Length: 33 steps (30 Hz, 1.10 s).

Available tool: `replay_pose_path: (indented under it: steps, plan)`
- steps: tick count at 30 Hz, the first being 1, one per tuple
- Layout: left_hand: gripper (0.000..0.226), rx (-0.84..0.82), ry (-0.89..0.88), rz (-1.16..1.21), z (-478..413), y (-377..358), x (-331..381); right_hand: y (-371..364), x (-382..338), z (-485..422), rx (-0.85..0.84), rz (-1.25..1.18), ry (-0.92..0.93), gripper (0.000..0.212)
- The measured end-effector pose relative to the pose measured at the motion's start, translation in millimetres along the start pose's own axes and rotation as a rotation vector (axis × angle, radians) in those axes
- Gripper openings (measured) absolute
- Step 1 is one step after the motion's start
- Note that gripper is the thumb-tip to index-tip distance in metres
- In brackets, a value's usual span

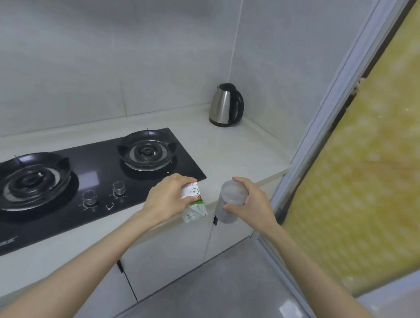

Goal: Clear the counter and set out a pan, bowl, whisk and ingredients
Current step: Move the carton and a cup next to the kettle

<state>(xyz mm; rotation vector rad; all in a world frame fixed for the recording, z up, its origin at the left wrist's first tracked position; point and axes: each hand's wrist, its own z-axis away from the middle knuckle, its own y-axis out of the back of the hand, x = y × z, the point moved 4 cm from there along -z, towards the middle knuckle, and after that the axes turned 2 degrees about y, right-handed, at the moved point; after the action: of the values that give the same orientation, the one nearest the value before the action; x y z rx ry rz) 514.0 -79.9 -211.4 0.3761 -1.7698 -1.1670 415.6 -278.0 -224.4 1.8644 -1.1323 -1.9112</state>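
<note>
My left hand (170,196) grips a small white and green carton (194,206) from above, tilted, at the front edge of the pale counter (242,157). To its right, my right hand (251,201) holds a clear plastic jar (230,203) with a frosted lid, fingers curled round its side. Both items hang over the counter's front edge, just right of the stove. No pan, bowl or whisk is in view.
A black two-burner gas stove (78,179) fills the counter's left part. A steel electric kettle (225,105) stands in the back corner. White cabinet doors (168,257) lie below, a grey floor (228,301) beside them, and a yellow patterned sliding door (370,161) on the right.
</note>
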Motion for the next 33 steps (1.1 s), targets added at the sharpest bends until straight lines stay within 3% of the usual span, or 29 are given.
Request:
replay_pose_path:
  steps: [22, 33]
  plan:
    - [0.039, -0.064, 0.162, 0.025, -350, -95, -37, 6, 134, -332, -0.139, -0.017, -0.054, 0.069]
    - [0.043, -0.049, 0.375, 0.004, -423, -104, -85, -48, 139, -459, -0.329, 0.008, 0.029, 0.073]
